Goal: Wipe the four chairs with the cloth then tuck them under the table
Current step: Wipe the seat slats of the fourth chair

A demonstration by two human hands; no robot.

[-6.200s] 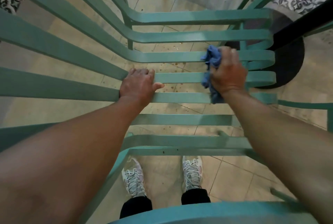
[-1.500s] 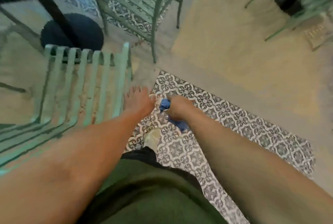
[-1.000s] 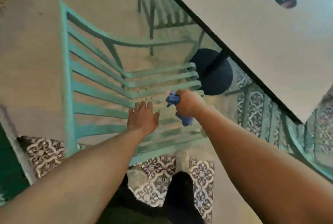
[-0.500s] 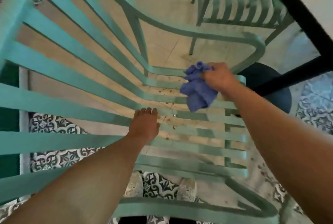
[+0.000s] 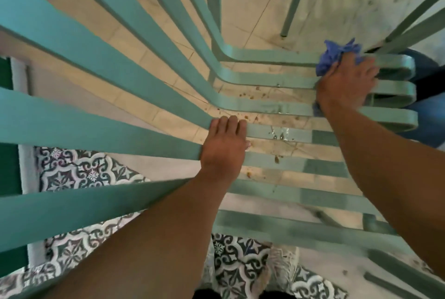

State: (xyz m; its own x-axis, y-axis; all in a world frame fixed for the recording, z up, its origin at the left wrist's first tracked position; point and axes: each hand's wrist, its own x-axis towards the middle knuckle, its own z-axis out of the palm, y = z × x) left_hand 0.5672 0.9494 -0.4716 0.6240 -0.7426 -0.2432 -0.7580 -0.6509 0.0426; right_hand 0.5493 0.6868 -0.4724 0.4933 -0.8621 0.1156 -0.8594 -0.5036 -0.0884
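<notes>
Now cloth (image 5: 337,59) bunched under right hand (image 5: 345,84), well right of left hand (image 5: 224,145).

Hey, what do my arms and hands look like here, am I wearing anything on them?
Both forearms are bare, with no sleeve showing anywhere in view. The left hand and right hand have no gloves, and no rings, watch or bracelet can be seen. The right hand is a little motion-blurred.
</notes>
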